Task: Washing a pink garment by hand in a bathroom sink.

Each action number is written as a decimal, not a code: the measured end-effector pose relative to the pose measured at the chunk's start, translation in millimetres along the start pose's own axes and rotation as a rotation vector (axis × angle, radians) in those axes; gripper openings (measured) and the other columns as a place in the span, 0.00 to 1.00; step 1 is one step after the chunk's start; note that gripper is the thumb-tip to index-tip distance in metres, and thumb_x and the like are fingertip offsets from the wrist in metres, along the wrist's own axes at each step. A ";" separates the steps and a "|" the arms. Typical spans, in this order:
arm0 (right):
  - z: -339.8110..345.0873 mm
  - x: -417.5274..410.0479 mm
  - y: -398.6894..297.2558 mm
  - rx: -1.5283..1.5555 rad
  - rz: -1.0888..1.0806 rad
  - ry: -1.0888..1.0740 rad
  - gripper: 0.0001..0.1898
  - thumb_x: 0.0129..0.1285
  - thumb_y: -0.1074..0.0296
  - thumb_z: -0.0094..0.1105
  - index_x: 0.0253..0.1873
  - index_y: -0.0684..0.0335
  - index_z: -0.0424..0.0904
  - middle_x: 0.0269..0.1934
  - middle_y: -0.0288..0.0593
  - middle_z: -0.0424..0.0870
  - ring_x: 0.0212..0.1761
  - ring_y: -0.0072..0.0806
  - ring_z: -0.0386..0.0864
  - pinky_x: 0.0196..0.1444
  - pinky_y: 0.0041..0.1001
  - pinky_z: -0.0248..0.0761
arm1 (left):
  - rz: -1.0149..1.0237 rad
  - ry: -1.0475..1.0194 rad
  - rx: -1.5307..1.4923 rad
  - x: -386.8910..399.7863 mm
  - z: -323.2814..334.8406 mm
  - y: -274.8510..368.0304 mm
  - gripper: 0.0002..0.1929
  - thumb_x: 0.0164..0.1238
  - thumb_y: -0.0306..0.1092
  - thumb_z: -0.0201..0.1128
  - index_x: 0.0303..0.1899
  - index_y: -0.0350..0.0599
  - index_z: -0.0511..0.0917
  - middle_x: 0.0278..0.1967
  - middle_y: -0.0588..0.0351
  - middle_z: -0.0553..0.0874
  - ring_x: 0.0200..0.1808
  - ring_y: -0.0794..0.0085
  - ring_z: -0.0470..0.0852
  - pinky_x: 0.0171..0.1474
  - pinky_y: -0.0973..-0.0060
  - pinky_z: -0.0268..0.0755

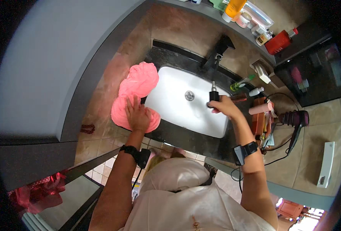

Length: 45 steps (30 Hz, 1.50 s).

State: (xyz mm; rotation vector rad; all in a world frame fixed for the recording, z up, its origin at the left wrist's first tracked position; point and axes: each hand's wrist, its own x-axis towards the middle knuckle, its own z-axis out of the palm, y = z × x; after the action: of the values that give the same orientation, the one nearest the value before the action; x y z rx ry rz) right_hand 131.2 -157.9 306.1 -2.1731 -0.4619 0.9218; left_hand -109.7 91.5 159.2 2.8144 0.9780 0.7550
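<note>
A pink cloth, bunched into two lobes, lies on the black counter along the left side of a white sink basin. My left hand rests on its lower lobe, fingers spread and palm down. Over the right part of the basin, my right hand grips a black pull-out faucet spray head. Its hose runs up to the black faucet at the back. No water can be made out. The metal drain shows in the basin.
Right of the basin are a green bottle, a white tube, a pink cylinder and an orange organizer. A hair dryer with its cord hangs farther right. Toiletries, including a red bottle, line the shelf above.
</note>
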 end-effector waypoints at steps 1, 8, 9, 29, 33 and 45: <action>19.4 3.2 -11.7 0.074 0.000 -0.018 0.19 0.50 0.59 0.67 0.30 0.74 0.78 0.24 0.43 0.80 0.20 0.24 0.78 0.23 0.21 0.73 | 0.006 0.017 -0.024 -2.2 0.6 -4.8 0.18 0.60 0.42 0.52 0.38 0.37 0.83 0.67 0.49 0.64 0.72 0.46 0.50 0.68 0.48 0.46; 77.1 35.6 -71.0 0.514 -0.032 -0.044 0.16 0.59 0.61 0.60 0.40 0.72 0.78 0.30 0.45 0.82 0.25 0.25 0.81 0.28 0.21 0.75 | -0.004 -0.037 -0.088 4.1 -16.8 3.6 0.18 0.59 0.41 0.53 0.39 0.36 0.83 0.67 0.48 0.65 0.71 0.45 0.52 0.68 0.49 0.47; 79.4 43.0 -76.8 0.525 -0.070 -0.034 0.16 0.60 0.61 0.60 0.40 0.71 0.78 0.29 0.44 0.82 0.25 0.25 0.80 0.27 0.20 0.74 | -0.002 -0.037 -0.087 4.3 -16.0 4.1 0.18 0.59 0.41 0.53 0.39 0.36 0.83 0.67 0.48 0.65 0.71 0.45 0.52 0.68 0.49 0.47; 20.0 50.4 -69.1 -0.176 -0.029 0.593 0.25 0.50 0.46 0.56 0.39 0.66 0.79 0.25 0.46 0.84 0.35 0.39 0.83 0.45 0.35 0.72 | -0.001 0.016 -0.079 5.0 -12.1 3.7 0.17 0.58 0.40 0.53 0.38 0.35 0.82 0.67 0.49 0.65 0.71 0.45 0.53 0.67 0.48 0.49; 5.4 39.6 -78.1 -0.364 -0.019 0.742 0.28 0.52 0.45 0.54 0.42 0.71 0.78 0.34 0.58 0.84 0.40 0.51 0.82 0.48 0.40 0.72 | -0.032 -0.088 -0.060 9.0 -21.7 9.5 0.17 0.58 0.40 0.53 0.38 0.35 0.83 0.67 0.49 0.65 0.71 0.45 0.53 0.67 0.49 0.49; -18.1 74.3 -98.3 -0.725 0.080 0.753 0.25 0.58 0.45 0.53 0.42 0.67 0.79 0.39 0.57 0.84 0.42 0.47 0.83 0.46 0.41 0.75 | 0.030 0.037 -0.017 2.9 -10.8 5.9 0.13 0.59 0.39 0.55 0.31 0.39 0.81 0.66 0.47 0.66 0.70 0.44 0.54 0.66 0.47 0.49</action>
State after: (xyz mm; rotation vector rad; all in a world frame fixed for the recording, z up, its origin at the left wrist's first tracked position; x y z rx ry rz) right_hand 190.6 -58.5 351.9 -2.9766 -0.3523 -0.1257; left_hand -109.4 87.5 171.2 2.8164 0.9323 0.8180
